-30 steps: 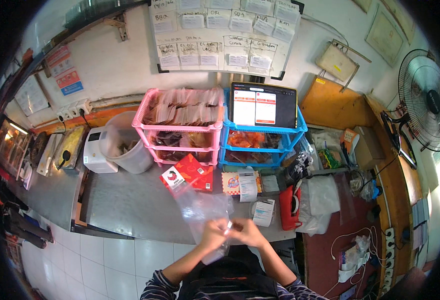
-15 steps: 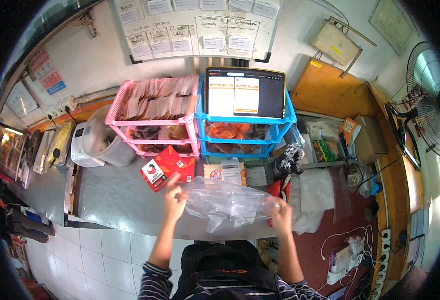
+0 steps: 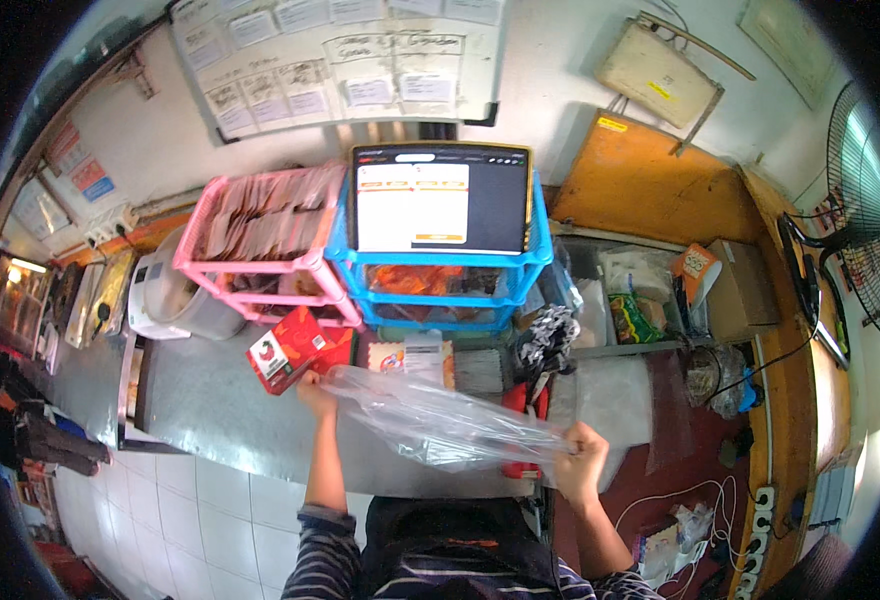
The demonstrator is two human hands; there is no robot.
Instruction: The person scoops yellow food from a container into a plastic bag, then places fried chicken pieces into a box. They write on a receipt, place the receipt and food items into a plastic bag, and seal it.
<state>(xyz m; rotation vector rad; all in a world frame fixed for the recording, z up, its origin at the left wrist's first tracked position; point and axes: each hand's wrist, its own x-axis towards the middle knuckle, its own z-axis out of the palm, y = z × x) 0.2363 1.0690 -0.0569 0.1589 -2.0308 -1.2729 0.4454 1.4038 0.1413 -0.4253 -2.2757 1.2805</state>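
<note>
A clear plastic bag (image 3: 440,415) is stretched taut between my two hands, over the metal counter. My left hand (image 3: 317,393) is closed on one end of it, close to a red printed box (image 3: 295,350). At the other end my right hand (image 3: 580,462) grips the plastic in a fist, lower and nearer to me. Behind the bag lie a printed packet (image 3: 415,362) and, partly under the plastic, a red item (image 3: 525,430) whose kind I cannot make out.
Pink (image 3: 320,285) and blue (image 3: 440,290) stacked baskets filled with packets stand at the back, a tablet screen (image 3: 440,200) on the blue one. Clear plastic sheets (image 3: 610,400) lie to the right. A white machine (image 3: 153,300) and a bucket (image 3: 205,305) stand left; a fan (image 3: 855,200) is far right.
The bag has gone from loose and crumpled to pulled tight. My left fingers have closed on it, and my right hand has moved lower and outward. The whole view has shifted slightly.
</note>
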